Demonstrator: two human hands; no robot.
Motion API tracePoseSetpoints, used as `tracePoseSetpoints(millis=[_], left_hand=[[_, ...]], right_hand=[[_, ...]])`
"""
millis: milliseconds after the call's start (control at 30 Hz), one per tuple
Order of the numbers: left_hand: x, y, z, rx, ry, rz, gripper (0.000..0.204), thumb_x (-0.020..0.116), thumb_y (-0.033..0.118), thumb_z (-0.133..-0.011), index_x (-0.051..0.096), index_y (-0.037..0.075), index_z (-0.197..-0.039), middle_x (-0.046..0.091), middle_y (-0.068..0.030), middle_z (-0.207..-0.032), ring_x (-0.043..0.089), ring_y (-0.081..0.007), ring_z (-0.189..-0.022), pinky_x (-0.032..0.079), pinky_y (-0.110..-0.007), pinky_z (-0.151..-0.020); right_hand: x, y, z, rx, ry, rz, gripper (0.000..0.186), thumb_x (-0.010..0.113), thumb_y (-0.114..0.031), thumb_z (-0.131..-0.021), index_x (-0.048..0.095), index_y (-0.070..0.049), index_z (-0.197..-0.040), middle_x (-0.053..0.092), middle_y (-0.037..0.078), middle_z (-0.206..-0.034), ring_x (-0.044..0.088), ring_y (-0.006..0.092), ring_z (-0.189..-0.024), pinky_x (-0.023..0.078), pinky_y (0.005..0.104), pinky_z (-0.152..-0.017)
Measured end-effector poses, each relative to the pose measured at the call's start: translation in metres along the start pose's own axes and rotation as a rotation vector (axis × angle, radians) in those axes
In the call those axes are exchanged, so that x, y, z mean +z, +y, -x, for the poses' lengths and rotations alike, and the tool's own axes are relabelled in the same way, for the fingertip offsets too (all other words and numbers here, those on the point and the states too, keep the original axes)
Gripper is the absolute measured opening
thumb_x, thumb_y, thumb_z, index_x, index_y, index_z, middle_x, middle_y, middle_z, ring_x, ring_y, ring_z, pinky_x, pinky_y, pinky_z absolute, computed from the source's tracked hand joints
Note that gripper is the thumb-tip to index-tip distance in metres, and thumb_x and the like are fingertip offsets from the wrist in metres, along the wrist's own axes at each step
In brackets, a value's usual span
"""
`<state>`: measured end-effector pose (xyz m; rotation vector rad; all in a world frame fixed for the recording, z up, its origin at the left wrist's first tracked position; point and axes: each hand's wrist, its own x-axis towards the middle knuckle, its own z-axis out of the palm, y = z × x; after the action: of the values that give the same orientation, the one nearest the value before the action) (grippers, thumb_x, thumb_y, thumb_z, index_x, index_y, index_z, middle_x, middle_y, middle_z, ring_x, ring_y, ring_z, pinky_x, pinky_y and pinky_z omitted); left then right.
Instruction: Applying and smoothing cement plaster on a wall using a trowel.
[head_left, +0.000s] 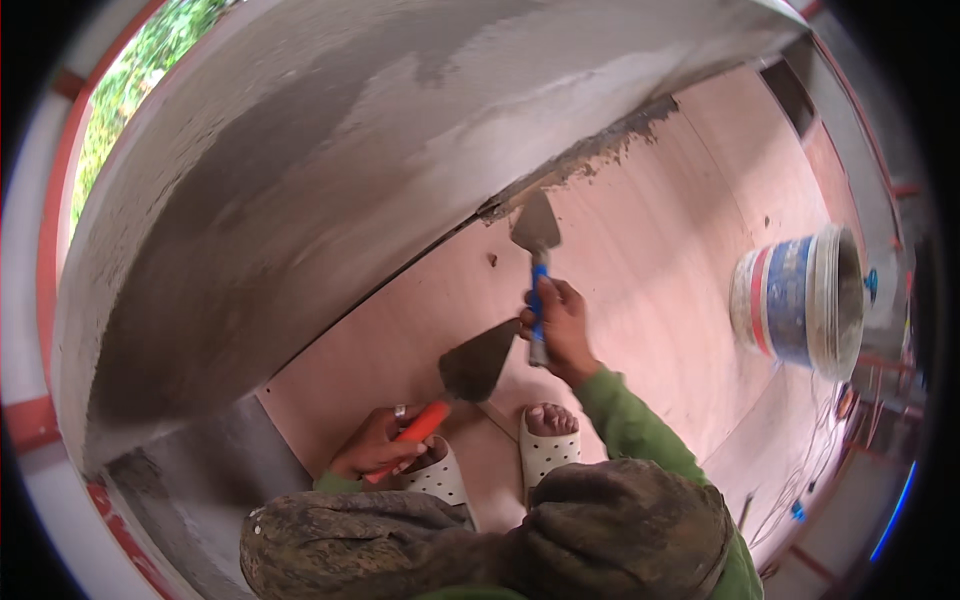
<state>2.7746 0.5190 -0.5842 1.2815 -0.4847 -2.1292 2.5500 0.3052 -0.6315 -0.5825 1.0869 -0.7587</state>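
Observation:
My right hand point(562, 325) is wrapped round the blue handle of a small pointed trowel point(536, 224). Its blade lies close to the seam where the pinkish board meets the wall, beside a rough strip of wet mortar point(590, 155). Lower and to the left, my left hand point(382, 445) grips the orange handle of a larger trowel point(478, 365). That dark grey blade is held just below my right hand, over the board. I cannot make out how much mortar the larger blade carries.
A plastered wall point(330, 150) with damp dark patches slants across the left and top. On the right stands a white bucket point(790, 300) with blue and red bands. Thin wires point(800, 470) trail below it. My feet, in white clogs point(550, 455), rest on the pinkish board point(670, 270).

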Motion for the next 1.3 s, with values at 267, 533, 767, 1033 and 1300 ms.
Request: tracePoseSetpoints(millis=[267, 533, 767, 1033, 1300], left_hand=[[-0.024, -0.002, 0.050, 0.053, 0.224, -0.062, 0.060, 0.066, 0.005, -0.086, 0.046, -0.003, -0.142, 0.062, -0.0069, -0.098, 0.054, -0.0084, -0.061, 0.046, -0.023, -0.054], [-0.027, -0.028, 0.072, 0.071, 0.370, 0.056, 0.058, 0.066, 0.006, -0.085, 0.047, -0.003, -0.139, 0.061, -0.0071, -0.098, 0.056, -0.0087, -0.061, 0.047, -0.023, -0.054], [-0.027, -0.047, 0.090, 0.059, 0.436, 0.044, 0.057, 0.067, 0.007, -0.086, 0.047, -0.002, -0.139, 0.060, -0.0088, -0.097, 0.056, -0.0119, -0.061, 0.049, -0.027, -0.056], [-0.030, -0.036, 0.089, 0.170, 0.435, 0.016, 0.051, 0.065, 0.006, -0.087, 0.049, -0.004, -0.134, 0.060, -0.0096, -0.098, 0.055, -0.0114, -0.060, 0.046, -0.027, -0.054], [-0.029, 0.017, 0.056, 0.202, 0.267, -0.129, 0.050, 0.066, 0.004, -0.085, 0.052, -0.004, -0.132, 0.063, -0.0104, -0.098, 0.056, -0.0116, -0.059, 0.047, -0.026, -0.053]], right_hand=[[0.086, 0.040, -0.027, -0.116, 0.011, -0.274, 0.021, 0.045, -0.027, -0.106, 0.044, -0.007, -0.102, 0.049, 0.005, -0.086, 0.052, 0.0133, -0.063, 0.049, 0.0309, -0.052], [0.097, 0.067, -0.044, -0.083, 0.031, -0.241, 0.021, 0.042, -0.028, -0.107, 0.042, -0.008, -0.105, 0.047, 0.005, -0.084, 0.053, 0.0140, -0.062, 0.049, 0.0319, -0.051], [0.107, 0.075, -0.046, -0.071, 0.073, -0.270, 0.022, 0.041, -0.024, -0.106, 0.040, -0.004, -0.097, 0.047, 0.006, -0.081, 0.056, 0.0148, -0.059, 0.050, 0.0319, -0.047], [0.083, 0.064, -0.027, -0.039, 0.292, -0.052, 0.023, 0.044, -0.026, -0.106, 0.042, -0.003, -0.106, 0.049, 0.008, -0.082, 0.055, 0.0171, -0.058, 0.055, 0.0361, -0.047], [-0.035, -0.029, 0.070, -0.340, 0.098, 0.136, 0.032, 0.053, -0.034, -0.104, 0.047, -0.003, -0.112, 0.051, 0.003, -0.081, 0.052, 0.0086, -0.057, 0.045, 0.0252, -0.044]])
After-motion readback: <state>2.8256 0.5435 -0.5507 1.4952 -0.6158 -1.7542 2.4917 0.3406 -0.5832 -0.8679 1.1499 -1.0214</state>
